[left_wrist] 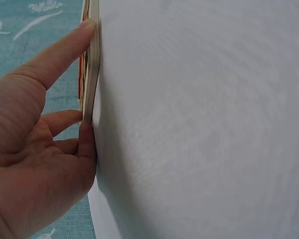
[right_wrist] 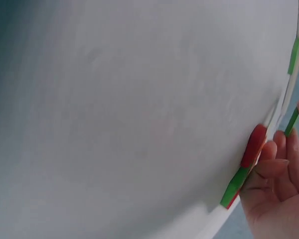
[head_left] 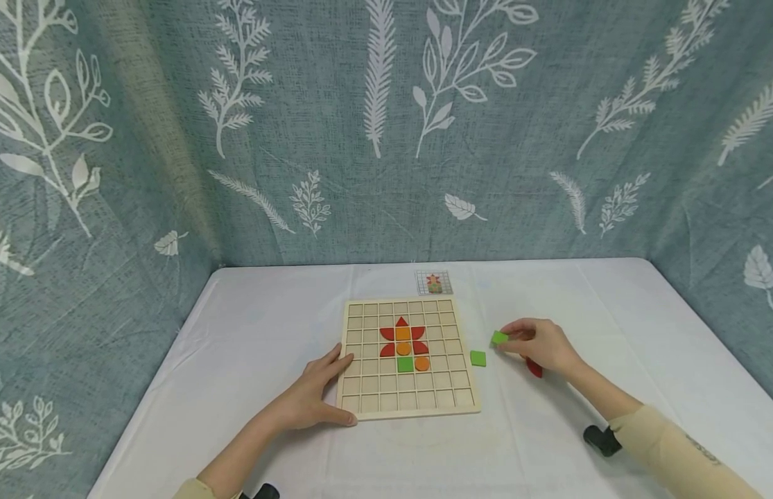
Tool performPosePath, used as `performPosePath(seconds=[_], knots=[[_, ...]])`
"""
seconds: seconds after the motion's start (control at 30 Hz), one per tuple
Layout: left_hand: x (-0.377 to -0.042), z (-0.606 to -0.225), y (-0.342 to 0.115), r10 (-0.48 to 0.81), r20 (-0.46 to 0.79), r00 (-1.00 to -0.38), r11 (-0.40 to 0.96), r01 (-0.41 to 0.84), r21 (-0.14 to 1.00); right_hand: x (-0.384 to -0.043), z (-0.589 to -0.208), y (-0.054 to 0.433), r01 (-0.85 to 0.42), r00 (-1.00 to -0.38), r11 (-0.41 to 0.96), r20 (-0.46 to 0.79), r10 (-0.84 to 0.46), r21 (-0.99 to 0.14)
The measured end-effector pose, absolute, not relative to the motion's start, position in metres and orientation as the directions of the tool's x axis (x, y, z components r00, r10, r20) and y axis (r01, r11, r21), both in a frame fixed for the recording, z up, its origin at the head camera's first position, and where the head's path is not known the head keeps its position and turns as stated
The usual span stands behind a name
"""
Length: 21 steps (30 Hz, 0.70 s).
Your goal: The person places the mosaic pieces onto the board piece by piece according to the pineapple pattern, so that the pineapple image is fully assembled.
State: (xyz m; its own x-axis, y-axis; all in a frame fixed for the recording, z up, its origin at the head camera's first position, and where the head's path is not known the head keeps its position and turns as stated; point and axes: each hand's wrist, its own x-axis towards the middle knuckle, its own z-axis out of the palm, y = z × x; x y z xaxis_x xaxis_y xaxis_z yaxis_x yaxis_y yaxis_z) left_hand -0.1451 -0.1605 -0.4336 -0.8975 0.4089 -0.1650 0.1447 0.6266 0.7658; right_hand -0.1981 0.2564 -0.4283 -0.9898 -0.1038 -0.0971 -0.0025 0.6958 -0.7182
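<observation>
A wooden grid board (head_left: 374, 402) lies on the table. On it, red pieces surround an orange square (head_left: 402, 334) and an orange disc (head_left: 403, 348), with a green square (head_left: 405, 364) and another orange disc (head_left: 421, 364) below. My left hand (head_left: 311, 395) rests against the board's left side, thumb and fingers extended along its edge, also seen by the left wrist camera. Right of the board, my right hand (head_left: 544, 345) pinches a green square tile (head_left: 499, 337) between thumb and fingers. Another green tile (head_left: 478, 358) lies between that hand and the board.
A small pattern card (head_left: 445, 277) lies beyond the board's far edge. Under my right hand is a red piece (head_left: 534, 368); the right wrist view shows a green piece (right_wrist: 234, 187) beside it. A patterned blue-green curtain (head_left: 336, 138) hangs behind the white table (head_left: 267, 312).
</observation>
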Motion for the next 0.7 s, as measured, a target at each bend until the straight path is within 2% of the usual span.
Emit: performPosePath(seconds=[0.17, 0.5, 0.7], knots=[[-0.145, -0.434, -0.161, 0.407, -0.165, -0.898, 0.628, 0.144, 0.765, -0.195, -0.428, 0.248, 0.008, -0.989, 0.685, -0.105, -0.100, -0.729], [-0.145, -0.434, -0.162, 0.415, -0.165, -0.895, 0.624, 0.149, 0.767, -0.190, -0.428, 0.220, -0.087, -0.981, 0.654, -0.048, -0.186, -0.751], [-0.144, -0.432, -0.161, 0.406, -0.168, -0.898, 0.629, 0.141, 0.765, -0.192, -0.426, 0.217, -0.103, -0.978, 0.690, -0.053, -0.201, -0.717]])
